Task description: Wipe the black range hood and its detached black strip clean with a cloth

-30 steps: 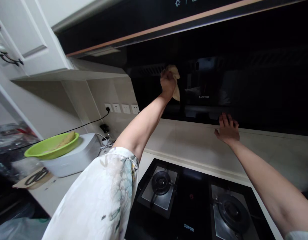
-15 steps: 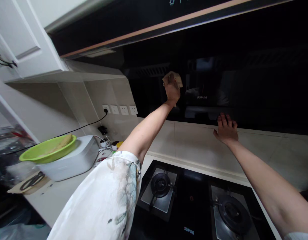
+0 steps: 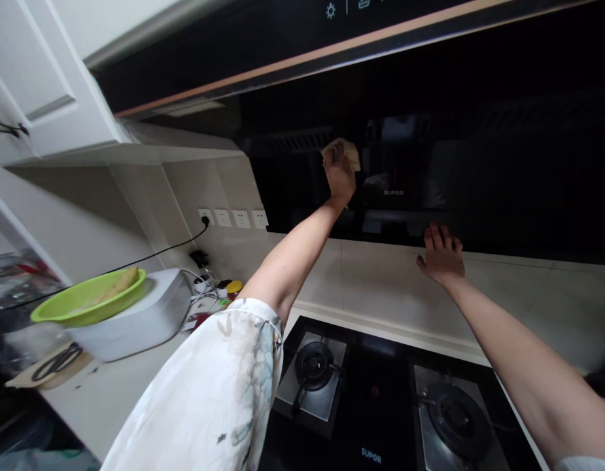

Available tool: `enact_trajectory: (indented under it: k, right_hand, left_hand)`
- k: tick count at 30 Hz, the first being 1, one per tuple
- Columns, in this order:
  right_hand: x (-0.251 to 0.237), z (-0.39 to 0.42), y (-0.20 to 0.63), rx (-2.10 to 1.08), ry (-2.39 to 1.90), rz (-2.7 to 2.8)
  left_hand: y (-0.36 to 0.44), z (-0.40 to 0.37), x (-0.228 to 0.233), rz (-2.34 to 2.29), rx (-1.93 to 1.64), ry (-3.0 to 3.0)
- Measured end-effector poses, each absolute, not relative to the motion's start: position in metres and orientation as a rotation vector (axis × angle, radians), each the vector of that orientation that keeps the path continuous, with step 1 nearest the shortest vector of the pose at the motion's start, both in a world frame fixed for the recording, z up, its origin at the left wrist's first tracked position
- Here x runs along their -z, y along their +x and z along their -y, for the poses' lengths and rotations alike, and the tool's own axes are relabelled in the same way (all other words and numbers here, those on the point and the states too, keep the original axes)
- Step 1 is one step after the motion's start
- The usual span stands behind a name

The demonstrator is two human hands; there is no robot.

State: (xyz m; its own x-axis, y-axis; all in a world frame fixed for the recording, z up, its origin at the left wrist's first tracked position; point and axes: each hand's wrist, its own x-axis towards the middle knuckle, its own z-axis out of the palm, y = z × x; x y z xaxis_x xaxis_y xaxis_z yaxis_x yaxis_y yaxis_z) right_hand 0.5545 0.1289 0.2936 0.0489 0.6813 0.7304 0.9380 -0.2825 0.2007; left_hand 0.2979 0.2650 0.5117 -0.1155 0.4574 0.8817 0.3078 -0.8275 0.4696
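On the glossy black hood panel (image 3: pixel 518 183), left of the SUPOR lettering (image 3: pixel 393 193), a pale yellow cloth (image 3: pixel 351 154) sits bunched in the person's left hand (image 3: pixel 340 178), its fingers bent over the fabric. The right hand (image 3: pixel 442 254) rests with fingers spread at the panel's lower edge. Below is a black two-burner stove (image 3: pixel 373 422); leftward, a green bowl (image 3: pixel 81 318) stands on a white box (image 3: pixel 130 333).
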Motion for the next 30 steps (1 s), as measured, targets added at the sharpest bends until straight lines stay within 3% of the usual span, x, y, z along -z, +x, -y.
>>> enact_trajectory:
  k: [8, 30]
  right_hand:
    - [-0.294, -0.129, 0.555, 1.052, -2.003, 1.63]
    - [-0.295, -0.128, 0.553, 1.051, -2.026, 1.639]
  left_hand:
    - [0.293, -0.266, -0.527, -0.878, -2.17, 2.036]
    - [0.317, -0.267, -0.516, -0.848, -2.141, 1.998]
